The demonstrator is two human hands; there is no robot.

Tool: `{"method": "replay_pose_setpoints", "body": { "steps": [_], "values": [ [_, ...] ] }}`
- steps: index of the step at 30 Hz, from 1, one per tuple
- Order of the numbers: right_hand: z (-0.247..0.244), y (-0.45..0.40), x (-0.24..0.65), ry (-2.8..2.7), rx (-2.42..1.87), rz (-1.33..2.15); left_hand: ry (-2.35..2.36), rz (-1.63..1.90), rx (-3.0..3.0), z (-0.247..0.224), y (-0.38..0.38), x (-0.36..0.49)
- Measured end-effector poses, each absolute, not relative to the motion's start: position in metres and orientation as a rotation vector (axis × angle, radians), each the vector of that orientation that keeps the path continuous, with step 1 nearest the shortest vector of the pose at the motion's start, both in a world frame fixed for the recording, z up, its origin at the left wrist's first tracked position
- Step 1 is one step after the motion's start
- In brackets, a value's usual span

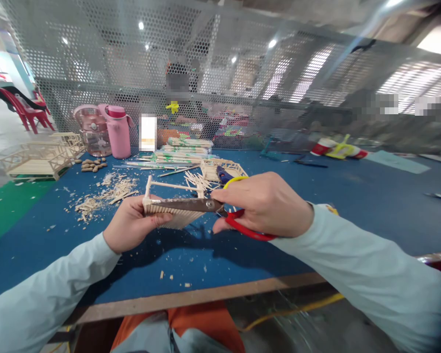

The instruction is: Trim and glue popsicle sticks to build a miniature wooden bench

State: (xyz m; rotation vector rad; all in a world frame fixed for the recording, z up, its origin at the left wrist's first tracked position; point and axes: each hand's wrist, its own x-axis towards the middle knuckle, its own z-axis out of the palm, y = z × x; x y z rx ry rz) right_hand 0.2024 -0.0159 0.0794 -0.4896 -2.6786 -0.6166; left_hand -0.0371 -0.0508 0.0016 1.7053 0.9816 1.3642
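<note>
My left hand (134, 223) grips the left end of a small wooden stick model (180, 217), thumb on its row of thin sticks, above the blue tabletop. A rail on short posts stands up from the model's far side. My right hand (262, 203) is closed round scissors (250, 230) with red and yellow handles. The dark blades point left and lie along the model's near edge, their tips close to my left fingers. Whether the blades have a stick between them cannot be made out.
Wood scraps (91, 203) and peanuts (93, 164) lie at the left. Behind are a pink bottle (119, 135), a clear bottle (96, 135), bundled sticks (185, 151) and another stick model (224, 169). Finished-looking stick structures (36, 159) stand far left. A perforated metal screen (132, 63) rises behind.
</note>
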Motion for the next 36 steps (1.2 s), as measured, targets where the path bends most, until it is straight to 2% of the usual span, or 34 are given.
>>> {"method": "replay_pose_setpoints", "body": {
  "steps": [7,23,29,36],
  "values": [
    [0.078,-0.017,0.201,-2.652,-0.543,-0.376,0.994,1.362,1.68,0.002,-0.051,-0.037],
    [0.084,-0.017,0.198,-2.678,-0.551,-0.651,0.942,1.358,1.652,0.001,-0.051,-0.035],
    [0.087,-0.02,0.2,-2.523,-0.622,-0.355,0.941,1.387,1.434,0.0,-0.048,-0.038],
    [0.084,-0.016,0.217,-2.581,-0.782,-0.414,0.933,1.43,1.237,-0.006,-0.037,-0.046]
  ]
}}
